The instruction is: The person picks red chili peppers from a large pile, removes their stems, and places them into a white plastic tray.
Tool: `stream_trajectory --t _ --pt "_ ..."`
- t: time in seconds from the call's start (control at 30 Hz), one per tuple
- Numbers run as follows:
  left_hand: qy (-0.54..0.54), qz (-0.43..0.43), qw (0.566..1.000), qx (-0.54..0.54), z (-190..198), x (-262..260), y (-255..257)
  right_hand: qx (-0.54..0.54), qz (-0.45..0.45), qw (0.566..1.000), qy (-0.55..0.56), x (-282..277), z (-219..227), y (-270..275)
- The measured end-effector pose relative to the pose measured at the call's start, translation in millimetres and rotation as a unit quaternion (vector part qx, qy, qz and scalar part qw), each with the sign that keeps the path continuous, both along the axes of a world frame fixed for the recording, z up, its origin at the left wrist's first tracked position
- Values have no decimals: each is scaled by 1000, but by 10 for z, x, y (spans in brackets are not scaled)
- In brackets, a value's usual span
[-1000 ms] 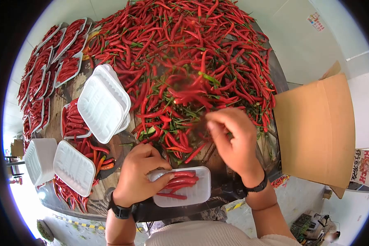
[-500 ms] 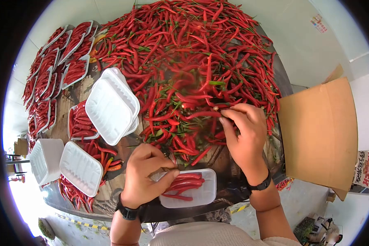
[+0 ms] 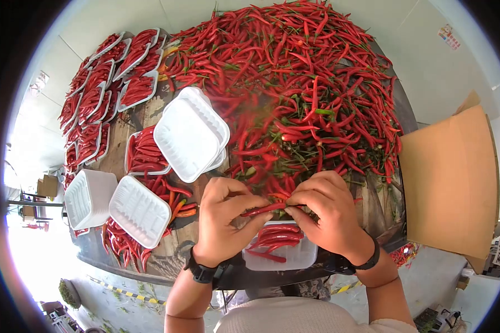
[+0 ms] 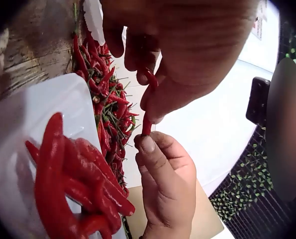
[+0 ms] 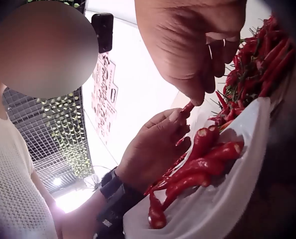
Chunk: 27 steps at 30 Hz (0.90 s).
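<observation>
With the fingers of my left hand (image 3: 226, 223) and right hand (image 3: 332, 215) I pinch one red chilli (image 3: 265, 208). One white tray (image 3: 306, 256) holding several chillies (image 3: 276, 236) sits by the table's (image 3: 179, 240) near edge.

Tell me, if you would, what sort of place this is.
Probably a produce-packing workspace: a heap of red chillies lies on the table, beside chilli-filled trays and a stack of empty trays.

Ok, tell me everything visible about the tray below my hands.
The tray is white, plastic-looking and shallow, with rounded corners and a raised rim. It lies flat on the table. Several red chilies rest in it, mostly toward the left; the right part is bare. Contact with the right hand is unclear.
</observation>
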<state>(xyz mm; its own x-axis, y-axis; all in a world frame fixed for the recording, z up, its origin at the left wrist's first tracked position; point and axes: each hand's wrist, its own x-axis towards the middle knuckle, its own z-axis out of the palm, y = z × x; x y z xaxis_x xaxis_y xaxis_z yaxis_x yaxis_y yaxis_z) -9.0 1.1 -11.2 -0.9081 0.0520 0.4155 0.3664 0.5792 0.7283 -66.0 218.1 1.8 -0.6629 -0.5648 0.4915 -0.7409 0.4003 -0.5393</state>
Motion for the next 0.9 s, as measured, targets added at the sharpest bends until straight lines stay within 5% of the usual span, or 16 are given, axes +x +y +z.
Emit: stream_trajectory --t 0.13,0.47,0.73,0.87,0.9 --pt "-5 4 1000 -23 9 5 5 -10 6 1000 -16 1 -27 -3" --pt "-81 -23 990 115 -71 19 -7 -71 21 989 -127 -16 -27 42" --pt "-142 -83 966 199 1 51 -26 -104 120 957 -243 -67 -3 115" --pt "-157 -67 958 229 8 63 -49 -129 18 964 -234 -143 112 227" --pt "-150 -59 960 227 3 63 -58 -108 -51 981 -151 -200 87 260"
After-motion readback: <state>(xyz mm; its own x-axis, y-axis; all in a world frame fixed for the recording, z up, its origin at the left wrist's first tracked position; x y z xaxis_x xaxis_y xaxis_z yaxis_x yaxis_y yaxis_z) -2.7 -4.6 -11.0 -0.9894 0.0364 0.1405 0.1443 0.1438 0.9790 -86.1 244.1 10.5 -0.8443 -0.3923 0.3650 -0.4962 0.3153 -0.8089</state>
